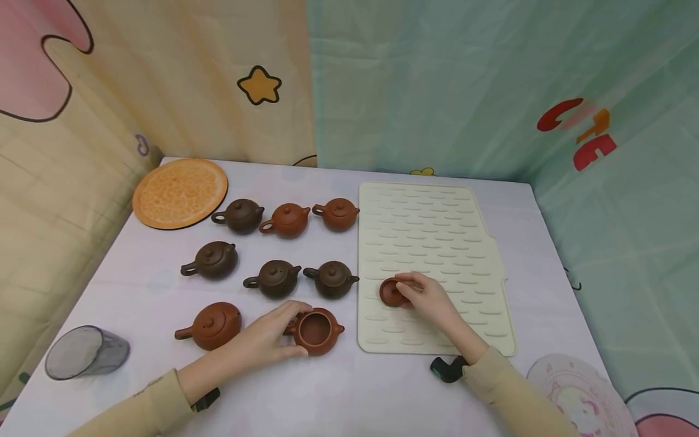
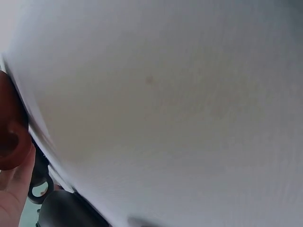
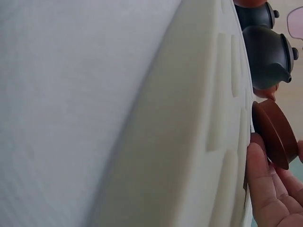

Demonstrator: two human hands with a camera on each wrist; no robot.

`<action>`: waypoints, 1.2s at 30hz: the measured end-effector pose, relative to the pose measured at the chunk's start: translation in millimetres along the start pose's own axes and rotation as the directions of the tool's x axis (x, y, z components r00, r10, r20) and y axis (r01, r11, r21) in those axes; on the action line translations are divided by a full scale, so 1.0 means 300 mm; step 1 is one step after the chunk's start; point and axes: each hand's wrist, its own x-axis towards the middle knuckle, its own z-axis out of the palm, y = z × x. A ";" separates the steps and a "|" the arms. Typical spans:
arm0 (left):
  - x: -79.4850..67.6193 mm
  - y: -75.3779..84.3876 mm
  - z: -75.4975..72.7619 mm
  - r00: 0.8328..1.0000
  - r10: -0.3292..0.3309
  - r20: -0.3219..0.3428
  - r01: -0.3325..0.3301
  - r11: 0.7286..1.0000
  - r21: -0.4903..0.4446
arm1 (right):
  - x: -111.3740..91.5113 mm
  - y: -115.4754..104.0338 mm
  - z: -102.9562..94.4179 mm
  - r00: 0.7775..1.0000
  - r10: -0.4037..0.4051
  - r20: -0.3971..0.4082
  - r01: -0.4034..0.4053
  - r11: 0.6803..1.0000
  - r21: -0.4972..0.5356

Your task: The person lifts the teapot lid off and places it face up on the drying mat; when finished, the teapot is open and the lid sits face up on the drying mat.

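Open teapot (image 1: 315,331) at near middle, just left of the pale mat (image 1: 437,218), mouth up. Left hand (image 1: 273,337) grips its handle side, fingers partly curled, thumb to the near side. Right hand (image 1: 434,301) pinches the brown lid (image 1: 390,293) by its edge over the mat's left part, hollow side up; cannot tell whether lid meets mat. Judgement: a light, level pinch suits the lid best; pot wants steadying, clear of the dark teapot (image 1: 331,279) beyond.
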 end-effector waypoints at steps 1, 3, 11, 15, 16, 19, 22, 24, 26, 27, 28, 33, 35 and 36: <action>-0.001 0.001 -0.001 1.000 -0.004 0.002 0.004 1.000 0.003 | 0.000 0.002 -0.003 1.000 -0.001 0.008 0.001 1.000 -0.001; 0.000 0.006 -0.008 1.000 -0.009 0.011 0.009 1.000 0.011 | 0.000 0.002 -0.007 1.000 -0.012 0.017 0.012 1.000 -0.008; 0.052 0.061 -0.126 1.000 -0.017 0.000 0.017 0.996 0.085 | 0.002 -0.035 -0.028 0.999 -0.041 0.016 0.044 0.978 -0.203; 0.138 0.073 -0.225 0.995 0.023 -0.100 -0.010 0.992 0.122 | 0.013 -0.098 -0.057 0.996 -0.072 -0.046 0.055 0.951 -0.304; 0.166 0.069 -0.244 0.993 0.029 -0.112 -0.016 0.993 0.114 | 0.019 -0.119 -0.057 0.994 -0.089 -0.056 0.068 0.951 -0.303; 0.243 0.053 -0.272 0.997 -0.003 -0.082 0.011 0.996 0.094 | 0.034 -0.184 -0.029 0.988 -0.154 -0.034 0.141 0.960 -0.242; 0.306 0.029 -0.264 0.999 -0.043 -0.006 0.043 0.996 0.079 | 0.049 -0.238 0.028 0.976 -0.216 0.008 0.214 0.960 -0.181; 0.330 0.015 -0.247 0.998 -0.045 0.037 0.042 0.996 0.082 | 0.057 -0.262 0.069 0.969 -0.245 0.023 0.246 0.958 -0.149; 0.345 0.007 -0.229 0.997 -0.039 0.073 0.032 0.995 0.090 | 0.063 -0.280 0.108 0.966 -0.255 0.036 0.258 0.958 -0.126; 0.349 0.006 -0.222 0.996 -0.032 0.086 0.024 0.995 0.093 | 0.067 -0.286 0.126 0.965 -0.259 0.044 0.262 0.958 -0.119; 0.351 0.006 -0.215 0.995 -0.026 0.097 0.016 0.995 0.099 | 0.070 -0.292 0.143 0.964 -0.260 0.054 0.265 0.957 -0.115; 0.351 0.022 -0.206 0.993 -0.023 0.119 0.007 0.991 0.135 | 0.085 -0.310 0.207 0.943 -0.320 0.089 0.330 0.928 -0.170; 0.350 0.026 -0.206 0.993 -0.022 0.119 0.004 0.990 0.141 | 0.089 -0.316 0.219 0.935 -0.343 0.094 0.355 0.911 -0.209; 0.349 0.028 -0.204 0.993 -0.019 0.118 0.002 0.989 0.145 | 0.090 -0.318 0.223 0.933 -0.347 0.097 0.360 0.906 -0.224</action>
